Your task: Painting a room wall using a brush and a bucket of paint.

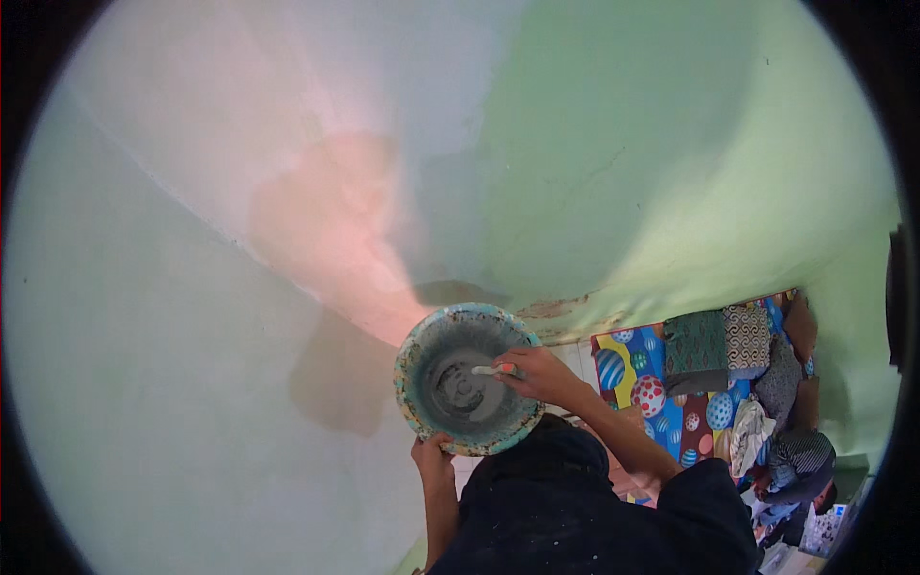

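Your mottled basin (406, 402) is the landmark here: it sits tipped open toward your eyes, just beyond your dark clothing (594, 517), with grey paste (463, 385) spread over its bottom. That tilt probably lets you see the paste and keeps it within easy reach; whether your body shares the weight, you cannot tell from this view.

Your left grip (433, 456) is closed around the basin's near-left rim, thumb at the edge and the other fingers largely hidden, likely to steady it. Its forearm comes up almost straight from below the basin.

Your right grip (537, 374) is closed on a small pale tool (485, 370), whose end points left over the paste; that leaves the working end free, by the look of it. The hand crosses the basin's right rim, the bare forearm slanting down to the right.

Well right of the basin lies a ball-patterned mattress (648, 395).
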### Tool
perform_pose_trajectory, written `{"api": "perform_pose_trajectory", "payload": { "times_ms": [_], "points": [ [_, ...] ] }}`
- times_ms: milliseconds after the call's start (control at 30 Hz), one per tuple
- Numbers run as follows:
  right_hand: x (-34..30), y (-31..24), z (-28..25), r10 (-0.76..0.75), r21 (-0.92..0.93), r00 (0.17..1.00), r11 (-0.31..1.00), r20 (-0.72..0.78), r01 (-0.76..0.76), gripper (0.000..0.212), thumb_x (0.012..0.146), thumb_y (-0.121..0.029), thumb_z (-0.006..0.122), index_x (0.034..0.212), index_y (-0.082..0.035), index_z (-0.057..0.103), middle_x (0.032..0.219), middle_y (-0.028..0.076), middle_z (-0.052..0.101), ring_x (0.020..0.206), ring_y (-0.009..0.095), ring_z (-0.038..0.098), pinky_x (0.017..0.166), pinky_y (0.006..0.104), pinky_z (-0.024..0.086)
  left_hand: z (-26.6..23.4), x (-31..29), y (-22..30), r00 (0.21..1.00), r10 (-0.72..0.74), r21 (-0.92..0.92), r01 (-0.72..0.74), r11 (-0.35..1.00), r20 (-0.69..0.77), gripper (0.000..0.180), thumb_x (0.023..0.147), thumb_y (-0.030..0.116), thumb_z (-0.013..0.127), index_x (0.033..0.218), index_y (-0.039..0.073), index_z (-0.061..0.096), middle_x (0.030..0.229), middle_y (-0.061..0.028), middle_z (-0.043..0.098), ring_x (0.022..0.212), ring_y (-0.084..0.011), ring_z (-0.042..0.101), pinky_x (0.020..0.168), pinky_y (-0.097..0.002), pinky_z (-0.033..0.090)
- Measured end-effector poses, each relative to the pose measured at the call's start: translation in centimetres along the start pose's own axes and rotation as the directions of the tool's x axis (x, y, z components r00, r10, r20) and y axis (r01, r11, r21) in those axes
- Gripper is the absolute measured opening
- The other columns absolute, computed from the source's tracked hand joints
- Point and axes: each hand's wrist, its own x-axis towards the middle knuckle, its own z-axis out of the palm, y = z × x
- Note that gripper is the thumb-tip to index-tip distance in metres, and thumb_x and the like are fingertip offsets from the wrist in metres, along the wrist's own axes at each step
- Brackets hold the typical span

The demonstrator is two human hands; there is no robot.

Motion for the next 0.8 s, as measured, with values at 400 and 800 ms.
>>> {"api": "perform_pose_trajectory", "payload": {
  "times_ms": [400, 800],
  "points": [
    [11.7, -11.9, -19.2, -0.454, -0.412, 0.751, 0.872, -0.48, 0.264, 0.025, 0.071, 0.001, 0.073, 0.094, -0.007, 0.067, 0.089, 0.009, 0.067, 0.08, 0.025, 0.067, 0.069, 0.0316, 0.053, -0.1, 0.9, -0.1, 0.997, -0.071, -0.146, 0.068, 0.987, -0.014, 0.051, 0.062, -0.01, 0.059, 0.111, 0.0, 0.052, 0.091, -0.0092, 0.058, 0.069, -0.0209, 0.059, 0.044, -0.0303, 0.044],
    [14.1, -5.4, -21.2, -0.812, -0.914, 0.577, 0.295, -0.086, 0.28, 0.032, 0.066, -0.004, 0.067, 0.098, -0.003, 0.064, 0.103, 0.019, 0.06, 0.1, 0.033, 0.063, 0.088, 0.0383, 0.055, 1.3, -0.8, 0.1, 0.992, -0.03, -0.153, 0.011, 0.988, -0.119, 0.038, 0.06, -0.01, 0.057, 0.098, -0.002, 0.053, 0.091, -0.0133, 0.055, 0.074, -0.0273, 0.059, 0.052, -0.0381, 0.048]
  ]
}}
